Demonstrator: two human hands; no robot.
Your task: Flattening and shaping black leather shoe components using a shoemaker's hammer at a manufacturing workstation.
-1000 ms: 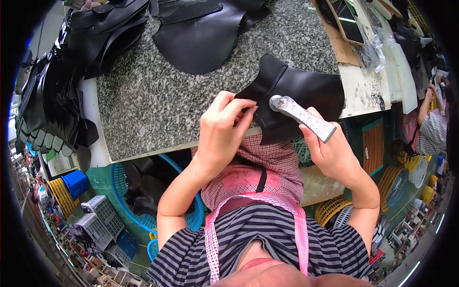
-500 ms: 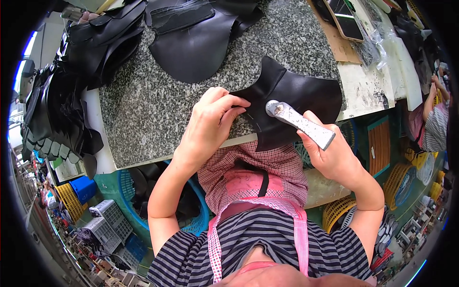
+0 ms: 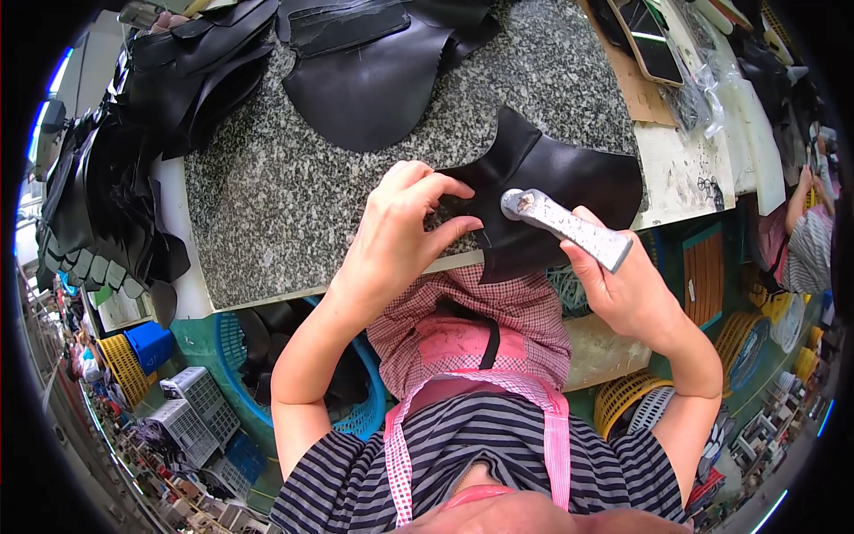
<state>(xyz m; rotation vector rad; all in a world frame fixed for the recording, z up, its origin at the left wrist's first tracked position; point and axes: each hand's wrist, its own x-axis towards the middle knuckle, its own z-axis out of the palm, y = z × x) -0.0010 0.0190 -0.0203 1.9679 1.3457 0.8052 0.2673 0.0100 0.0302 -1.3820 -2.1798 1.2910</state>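
The leather (image 3: pixel 578 169) lies at the worktop's (image 3: pixel 267 200) near edge, toward the right corner, its lower part reaching past that edge. Your right hand (image 3: pixel 627 298) is closed around the hammer (image 3: pixel 569 227), whose head is over the leather; you cannot tell here whether they touch. Your left hand (image 3: pixel 387 227) is at the leather's left side, thumb and forefinger parted, with no pinch on it. Beyond, black pieces (image 3: pixel 369 98) lie at the far edge, a black stack (image 3: pixel 98 196) runs along the left edge, and a phone (image 3: pixel 654 53) lies near the far right corner.
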